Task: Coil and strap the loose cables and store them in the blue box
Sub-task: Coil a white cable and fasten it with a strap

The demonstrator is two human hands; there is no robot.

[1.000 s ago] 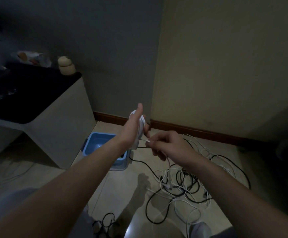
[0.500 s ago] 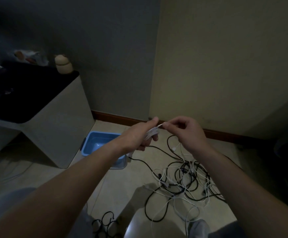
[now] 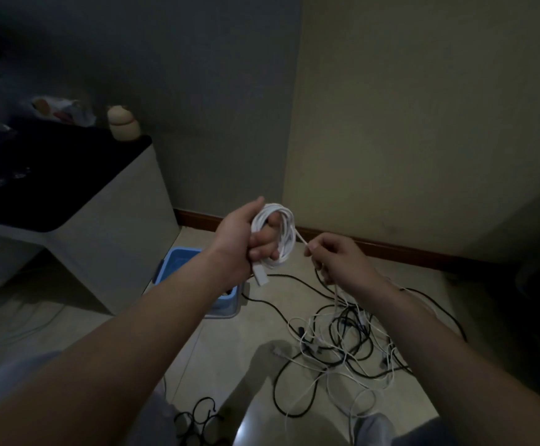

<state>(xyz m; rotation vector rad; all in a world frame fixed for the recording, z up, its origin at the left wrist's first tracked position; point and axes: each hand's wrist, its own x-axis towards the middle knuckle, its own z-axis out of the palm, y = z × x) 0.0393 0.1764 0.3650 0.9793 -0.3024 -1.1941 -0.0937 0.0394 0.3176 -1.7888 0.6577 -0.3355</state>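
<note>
Low right of centre, the loose cables (image 3: 342, 349) lie tangled on the floor (image 3: 230, 349). Above them the right hand (image 3: 339, 265) pinches the white strand (image 3: 300, 238) feeding the coil (image 3: 281, 233), gripped mid-frame by the left hand (image 3: 236, 243); lay each new loop to match, under light tension. Behind the left forearm sits the blue box (image 3: 178, 262)

We see a white cable (image 3: 276, 235) wound into a loose round coil and gripped in our left hand (image 3: 236, 239), its plug (image 3: 260, 276) hanging down. The blue box (image 3: 173, 262) sits open on the floor at the coil's seven o'clock. Black and white cables (image 3: 342, 346) lie tangled at five o'clock.
</note>
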